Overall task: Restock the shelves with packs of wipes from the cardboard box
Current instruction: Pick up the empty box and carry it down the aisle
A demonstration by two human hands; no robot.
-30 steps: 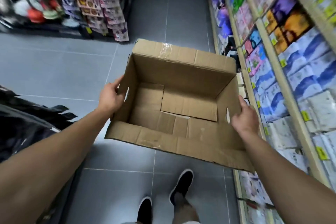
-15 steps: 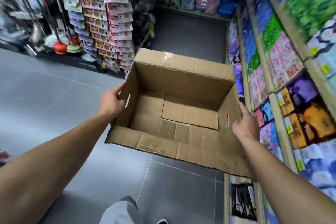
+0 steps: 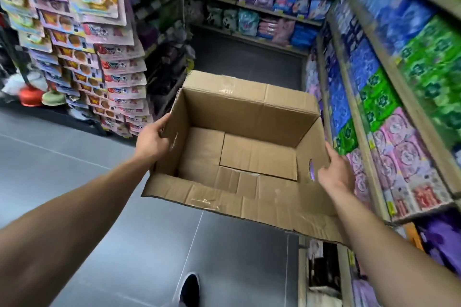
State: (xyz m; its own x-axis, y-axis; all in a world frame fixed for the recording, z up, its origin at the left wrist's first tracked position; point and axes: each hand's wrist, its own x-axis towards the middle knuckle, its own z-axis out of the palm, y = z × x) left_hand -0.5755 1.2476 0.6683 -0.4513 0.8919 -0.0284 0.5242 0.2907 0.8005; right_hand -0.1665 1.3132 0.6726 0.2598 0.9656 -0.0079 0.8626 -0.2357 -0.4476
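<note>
An open brown cardboard box [image 3: 249,117] is held out in front of me above the grey floor. Nothing lies inside it; only its bottom flaps show. My left hand [image 3: 152,141] grips its left wall and my right hand [image 3: 334,172] grips its right wall beside a handle slot. Shelves [image 3: 359,117] on the right are packed with blue, green, pink and purple packs of wipes [image 3: 399,157].
A hanging display of carded goods [image 3: 99,62] stands at the left. More shelves with packs [image 3: 262,7] close off the aisle ahead. Grey tiled floor [image 3: 62,157] runs between them, and one dark shoe [image 3: 189,289] shows below the box.
The view has lifted from the floor toward the aisle's far end, and I have stepped forward along the aisle. The box stays in both hands, still with nothing inside.
</note>
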